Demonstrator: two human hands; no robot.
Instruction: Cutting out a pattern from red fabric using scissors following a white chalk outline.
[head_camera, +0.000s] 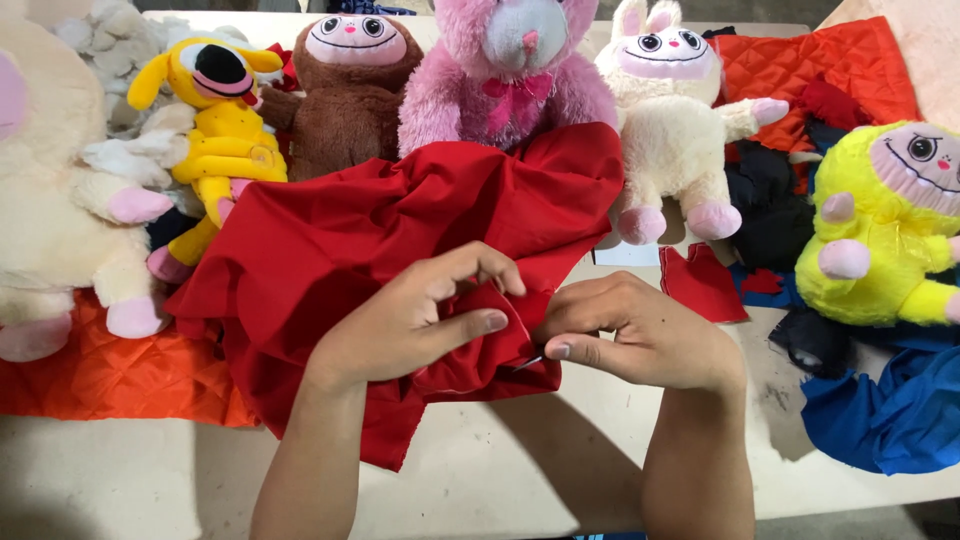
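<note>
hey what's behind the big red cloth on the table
Behind the red cloth sit a brown plush toy and a pink teddy bear. Their upper bodies show; the cloth covers their legs. A white bunny sits beside it, uncovered.

Plush toys: seven in view — large cream toy (40, 200), grey-white fluffy toy (115, 45), yellow dog (225, 130), brown monkey (350, 95), pink bear (505, 70), cream rabbit (675, 130), yellow monster (885, 225). Red cloths: two — large (380, 220), small scrap (703, 283). Orange quilted pieces: two (110, 380) (800, 60). Blue cloth: one (890, 415). Hands: two, left (420, 315), right (640, 330).
</note>
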